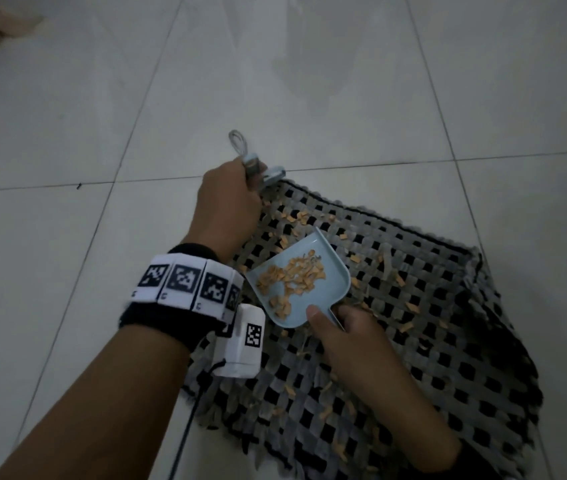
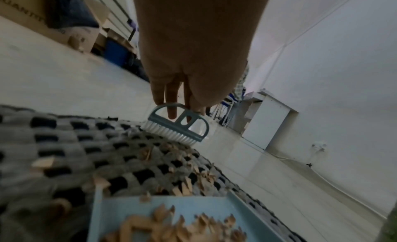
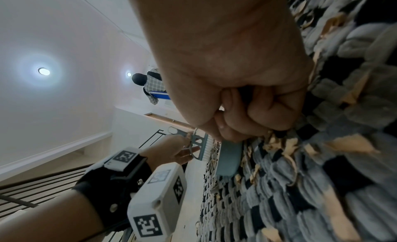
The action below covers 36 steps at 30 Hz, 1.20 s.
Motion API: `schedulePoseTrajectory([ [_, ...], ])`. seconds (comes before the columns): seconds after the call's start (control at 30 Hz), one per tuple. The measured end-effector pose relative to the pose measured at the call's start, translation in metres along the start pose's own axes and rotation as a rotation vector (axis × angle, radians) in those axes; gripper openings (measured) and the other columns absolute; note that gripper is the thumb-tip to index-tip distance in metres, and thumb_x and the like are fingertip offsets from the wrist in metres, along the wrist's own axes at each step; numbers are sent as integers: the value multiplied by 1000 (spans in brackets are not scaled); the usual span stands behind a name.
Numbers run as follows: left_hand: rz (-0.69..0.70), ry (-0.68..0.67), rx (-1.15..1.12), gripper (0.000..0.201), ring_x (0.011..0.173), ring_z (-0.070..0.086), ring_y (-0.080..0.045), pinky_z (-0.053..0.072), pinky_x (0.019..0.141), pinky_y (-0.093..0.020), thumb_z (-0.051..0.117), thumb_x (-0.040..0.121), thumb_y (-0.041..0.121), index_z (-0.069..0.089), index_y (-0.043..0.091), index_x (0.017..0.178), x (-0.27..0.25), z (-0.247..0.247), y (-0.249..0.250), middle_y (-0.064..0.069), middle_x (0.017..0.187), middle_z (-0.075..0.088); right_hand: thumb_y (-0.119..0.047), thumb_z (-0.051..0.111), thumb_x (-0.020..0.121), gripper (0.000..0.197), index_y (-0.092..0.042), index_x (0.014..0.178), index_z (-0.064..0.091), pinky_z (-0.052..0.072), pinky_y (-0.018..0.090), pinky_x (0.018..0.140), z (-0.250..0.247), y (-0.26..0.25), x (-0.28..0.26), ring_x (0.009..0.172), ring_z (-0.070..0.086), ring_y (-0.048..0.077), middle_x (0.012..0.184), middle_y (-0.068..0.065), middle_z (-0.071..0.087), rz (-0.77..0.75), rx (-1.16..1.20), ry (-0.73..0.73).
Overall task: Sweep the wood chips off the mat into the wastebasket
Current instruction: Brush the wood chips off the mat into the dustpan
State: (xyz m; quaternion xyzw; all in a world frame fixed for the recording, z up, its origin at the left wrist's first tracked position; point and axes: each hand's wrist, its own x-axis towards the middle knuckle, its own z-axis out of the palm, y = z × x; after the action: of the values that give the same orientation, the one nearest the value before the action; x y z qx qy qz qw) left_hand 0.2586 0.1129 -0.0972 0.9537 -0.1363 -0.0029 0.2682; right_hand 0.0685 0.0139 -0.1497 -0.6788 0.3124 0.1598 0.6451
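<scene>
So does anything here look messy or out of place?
Yes: wood chips lie scattered across the woven mat. Some are already gathered in the blue dustpan; nothing looks damaged.

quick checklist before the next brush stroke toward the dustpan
1. Left hand grips the brush: ok.
2. Brush bristles sit at the mat's far edge, behind loose wood chips: ok.
3. Right hand holds the dustpan by its handle: ok.
4. Dustpan's open lip faces the brush: ok.
5. Lip flat against the mat: cannot tell.
6. Wastebasket within reach: cannot tell, not in view.
</scene>
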Motion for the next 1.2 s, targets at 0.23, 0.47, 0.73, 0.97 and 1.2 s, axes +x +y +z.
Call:
schedulePoseTrajectory([
  [0.23, 42, -79, 155, 27, 88, 60, -24, 38, 72, -27, 50, 99, 15, 72, 17, 114, -13, -14, -9, -9, 107, 70, -47, 53, 96, 28, -24, 88, 66, 36, 16, 42, -3, 0, -2, 40, 45, 2, 49, -11, 50, -4, 0, -2],
  [0.47, 47, 40, 58, 30, 99, 64, -23, 39, 76, -23, 50, 97, 8, 69, 19, 117, -8, -5, -9, -6, 112, 72, -47, 52, 96, 32, -19, 86, 66, 36, 19, 44, -3, 2, -1, 38, 42, 4, 41, -12, 45, 1, 9, -9],
  [0.73, 97, -212, 64, 25, 84, 61, -15, 40, 61, -18, 52, 100, 13, 72, 25, 109, -37, -29, -18, 2, 98, 67, -48, 53, 95, 34, -17, 93, 66, 37, 21, 49, -9, 2, -4, 53, 54, 17, 65, 10, 61, -4, -10, -2],
  [0.97, -11, 66, -43, 23, 93, 65, -14, 51, 75, -27, 51, 102, 18, 68, 21, 117, -36, -18, -34, -1, 109, 72, -47, 52, 96, 26, -25, 97, 66, 36, 17, 41, -12, 1, -7, 42, 46, 8, 55, -4, 52, 16, -53, -56],
  [1.2, 55, -120, 128, 21, 71, 62, -21, 50, 60, -33, 51, 100, 21, 67, 21, 114, -59, -19, -31, -6, 93, 70, -48, 55, 94, 24, -26, 97, 65, 57, 34, 74, -19, -5, -13, 87, 70, 22, 103, 7, 73, 18, -91, -82],
])
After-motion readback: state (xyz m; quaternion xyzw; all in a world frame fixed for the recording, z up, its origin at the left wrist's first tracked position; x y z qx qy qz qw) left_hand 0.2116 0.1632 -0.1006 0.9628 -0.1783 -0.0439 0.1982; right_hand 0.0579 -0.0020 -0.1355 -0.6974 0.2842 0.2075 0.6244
